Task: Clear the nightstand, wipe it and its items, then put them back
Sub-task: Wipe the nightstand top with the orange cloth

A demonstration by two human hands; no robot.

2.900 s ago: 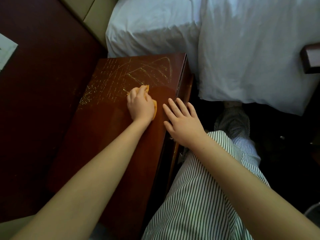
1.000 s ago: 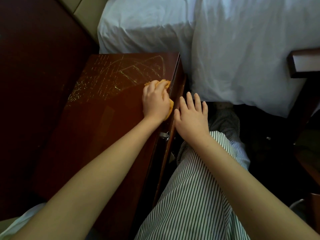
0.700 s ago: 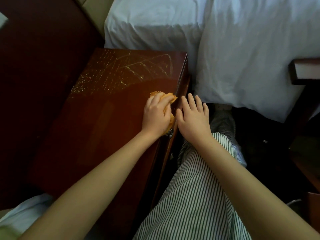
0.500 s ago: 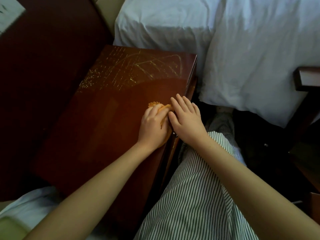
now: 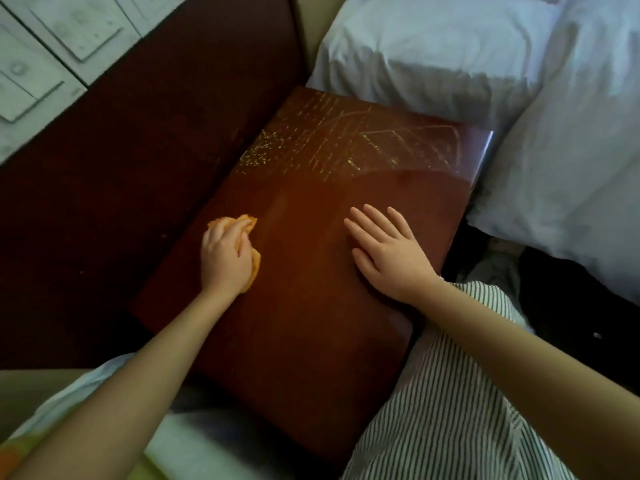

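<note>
Nightstand comes first: its dark red-brown tabletop (image 5: 311, 323) fills the middle of the view, set between white bedding (image 5: 433, 64) on the right and a dark wooden panel (image 5: 138, 168) on the left. It looks like a stiff, heavy, glossy slab, probably slick under a cloth, so it is a thing to wipe in place rather than lift. Nothing stands on it. Pale scratch-like marks (image 5: 346, 143) cross its far end; whether they are dirt or damage I cannot tell.

The right hand (image 5: 388, 258) lies flat on the tabletop near the bed-side edge, fingers straight and spread, holding nothing. The left hand (image 5: 225, 261) curls around a bunched orange cloth (image 5: 254, 268) and presses it onto the tabletop near the left edge. The cloth looks soft, light and limp, and is best held wadded under the palm so no corner trails.

No writing can be read. The pale switch panel (image 5: 52, 46) at top left shows only blurred shapes, and no brand or label is visible on the nightstand or cloth.
</note>
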